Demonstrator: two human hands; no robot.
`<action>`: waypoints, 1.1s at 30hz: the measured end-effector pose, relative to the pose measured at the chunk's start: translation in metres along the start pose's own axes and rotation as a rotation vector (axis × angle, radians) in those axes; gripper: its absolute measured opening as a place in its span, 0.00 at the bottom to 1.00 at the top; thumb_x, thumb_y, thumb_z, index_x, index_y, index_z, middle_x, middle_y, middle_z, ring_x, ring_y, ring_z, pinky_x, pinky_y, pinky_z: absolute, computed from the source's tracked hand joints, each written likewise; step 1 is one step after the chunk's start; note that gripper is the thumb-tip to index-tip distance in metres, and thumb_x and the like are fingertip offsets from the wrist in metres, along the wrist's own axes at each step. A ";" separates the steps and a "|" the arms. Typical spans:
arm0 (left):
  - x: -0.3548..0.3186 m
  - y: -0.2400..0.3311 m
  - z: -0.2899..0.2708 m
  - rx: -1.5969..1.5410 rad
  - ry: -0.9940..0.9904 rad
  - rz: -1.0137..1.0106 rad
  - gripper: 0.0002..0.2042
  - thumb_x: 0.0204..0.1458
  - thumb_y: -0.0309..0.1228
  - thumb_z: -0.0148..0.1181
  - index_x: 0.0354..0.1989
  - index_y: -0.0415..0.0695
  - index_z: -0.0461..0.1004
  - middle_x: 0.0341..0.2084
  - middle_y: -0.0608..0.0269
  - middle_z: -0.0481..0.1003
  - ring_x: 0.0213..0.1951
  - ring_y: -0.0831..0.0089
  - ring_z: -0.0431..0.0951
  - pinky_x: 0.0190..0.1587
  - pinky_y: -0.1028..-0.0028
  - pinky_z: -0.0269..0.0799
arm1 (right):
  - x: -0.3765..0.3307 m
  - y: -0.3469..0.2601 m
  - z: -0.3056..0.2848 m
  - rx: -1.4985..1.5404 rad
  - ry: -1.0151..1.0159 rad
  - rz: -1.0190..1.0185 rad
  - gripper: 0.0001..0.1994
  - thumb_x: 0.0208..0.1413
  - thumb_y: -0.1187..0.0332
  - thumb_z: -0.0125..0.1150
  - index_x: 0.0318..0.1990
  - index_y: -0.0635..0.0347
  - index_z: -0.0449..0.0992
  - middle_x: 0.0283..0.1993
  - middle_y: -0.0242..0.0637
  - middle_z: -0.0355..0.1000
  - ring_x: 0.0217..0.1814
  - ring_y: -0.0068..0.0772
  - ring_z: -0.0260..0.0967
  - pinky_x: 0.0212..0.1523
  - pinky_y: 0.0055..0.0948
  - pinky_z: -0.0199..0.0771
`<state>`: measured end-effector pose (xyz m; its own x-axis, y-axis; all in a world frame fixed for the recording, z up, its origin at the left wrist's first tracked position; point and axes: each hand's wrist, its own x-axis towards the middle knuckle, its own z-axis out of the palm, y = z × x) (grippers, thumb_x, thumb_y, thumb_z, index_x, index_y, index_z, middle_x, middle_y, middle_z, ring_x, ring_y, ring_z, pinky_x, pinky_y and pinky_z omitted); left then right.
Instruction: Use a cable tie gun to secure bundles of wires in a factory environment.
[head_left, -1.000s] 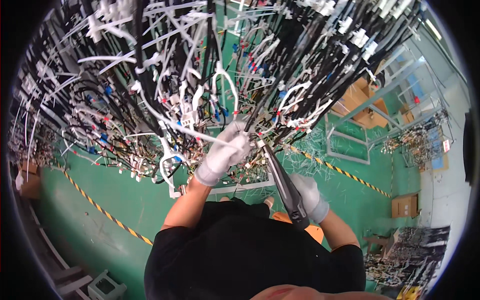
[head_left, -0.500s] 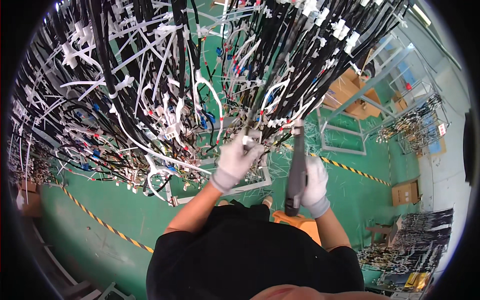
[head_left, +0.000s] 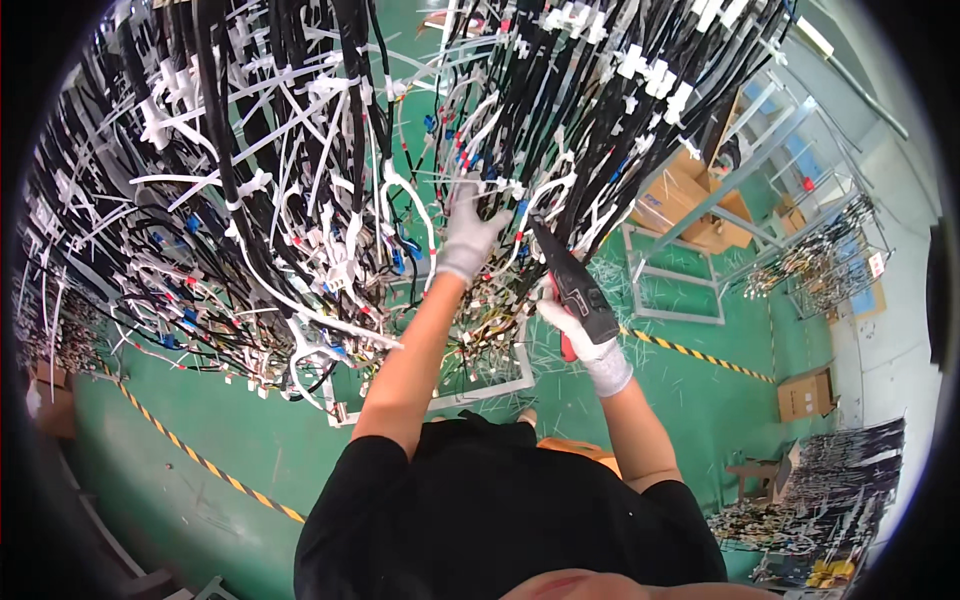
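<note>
Left hand (head_left: 468, 238) now higher among hanging cables (head_left: 300, 200), tool (head_left: 572, 285) just right.

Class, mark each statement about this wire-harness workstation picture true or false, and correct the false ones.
1. Both hands wear light gloves. True: left hand, right hand.
2. The right hand holds a dark tool with a red handle part. True.
3. The left hand rests on the floor. False: it reaches up into the hanging black wire bundles.
4. The floor is red. False: it is green, with yellow-black striped tape.
5. Cardboard boxes stand at the right. True.
</note>
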<state>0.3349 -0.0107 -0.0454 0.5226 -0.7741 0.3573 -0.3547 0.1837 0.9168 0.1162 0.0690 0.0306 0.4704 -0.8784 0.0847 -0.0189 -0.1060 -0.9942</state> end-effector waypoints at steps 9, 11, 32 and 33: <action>-0.029 -0.008 -0.052 -0.478 -0.572 -0.249 0.07 0.54 0.31 0.68 0.34 0.39 0.80 0.25 0.72 0.75 0.30 0.82 0.72 0.36 0.76 0.70 | 0.016 0.027 -0.031 -0.055 0.096 -0.050 0.16 0.51 0.72 0.67 0.49 0.58 0.77 0.36 0.27 0.74 0.29 0.18 0.70 0.26 0.21 0.70; -0.054 0.012 -0.074 -0.437 -0.533 -0.102 0.08 0.55 0.32 0.66 0.33 0.39 0.79 0.27 0.73 0.75 0.30 0.82 0.71 0.37 0.77 0.69 | 0.019 0.023 -0.029 0.026 0.094 0.063 0.16 0.51 0.72 0.67 0.49 0.59 0.76 0.36 0.27 0.74 0.28 0.19 0.70 0.25 0.22 0.69; -0.116 0.056 -0.064 -0.860 -0.461 -0.322 0.05 0.61 0.27 0.57 0.36 0.39 0.75 0.25 0.63 0.77 0.22 0.79 0.74 0.25 0.77 0.71 | -0.105 -0.051 -0.025 -0.582 -0.221 -0.232 0.25 0.47 0.63 0.75 0.50 0.65 0.73 0.37 0.37 0.72 0.37 0.31 0.71 0.41 0.30 0.71; -0.120 0.064 -0.067 -0.729 -0.372 -0.364 0.05 0.62 0.27 0.57 0.38 0.38 0.76 0.24 0.66 0.76 0.22 0.82 0.71 0.24 0.79 0.68 | -0.104 -0.055 -0.023 -0.583 -0.221 -0.228 0.25 0.47 0.63 0.75 0.50 0.65 0.73 0.37 0.37 0.72 0.37 0.31 0.71 0.41 0.30 0.71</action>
<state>0.3016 0.1345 -0.0174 0.1760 -0.9827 0.0573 0.4310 0.1293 0.8930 0.0480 0.1552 0.0776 0.6876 -0.6946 0.2116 -0.3428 -0.5674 -0.7487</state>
